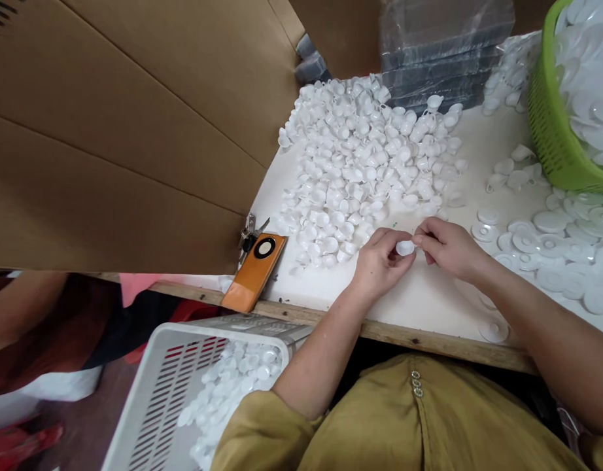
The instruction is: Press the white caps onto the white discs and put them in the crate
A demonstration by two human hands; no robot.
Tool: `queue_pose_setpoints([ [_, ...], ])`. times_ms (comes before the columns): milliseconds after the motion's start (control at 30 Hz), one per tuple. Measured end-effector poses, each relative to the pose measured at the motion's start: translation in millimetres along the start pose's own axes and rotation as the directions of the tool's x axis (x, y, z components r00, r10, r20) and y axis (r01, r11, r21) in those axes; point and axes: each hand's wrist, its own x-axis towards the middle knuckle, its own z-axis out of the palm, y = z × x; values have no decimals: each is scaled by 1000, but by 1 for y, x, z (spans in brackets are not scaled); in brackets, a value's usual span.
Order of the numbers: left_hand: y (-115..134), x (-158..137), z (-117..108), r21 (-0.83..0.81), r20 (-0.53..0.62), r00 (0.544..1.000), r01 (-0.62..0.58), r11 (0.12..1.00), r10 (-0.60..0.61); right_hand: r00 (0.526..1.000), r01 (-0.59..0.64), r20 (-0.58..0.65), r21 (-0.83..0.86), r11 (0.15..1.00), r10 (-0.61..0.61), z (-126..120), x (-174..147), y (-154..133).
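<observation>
My left hand (384,263) pinches a small white plastic toy cup (405,248) just above the table's front part, its round opening turned toward me. Right beside it, my right hand (443,245) has thumb and forefinger closed at the cup's right edge, perhaps on its handle; the fingertips hide what lies between them. Behind both hands spreads a big heap of similar white cups (350,157). To the right of my right hand lie many flat white toy saucers (551,245).
A green basket (551,124) full of white saucers stands at the right. Cardboard (120,131) walls off the left, beside an orange phone (250,281) and metal snips (251,226). Below the table edge sits a grey crate (159,392) holding white pieces. Another person's arm (24,307) shows at far left.
</observation>
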Motion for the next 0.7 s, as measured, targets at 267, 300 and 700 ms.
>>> queue_pose_setpoints([
  [267, -3, 6, -2, -598, 238, 932, 363, 715, -274, 992, -98, 117, 541, 835, 41, 4, -2, -1],
  [300, -2, 6, -2, -624, 266, 915, 404, 669, -304, 993, -79, 115, 540, 838, 20, 5, -3, -1],
  [700, 2, 8, -8, -694, 357, 854, 513, 505, -377, 996, 13, 70, 454, 891, -50, -3, -7, -6],
])
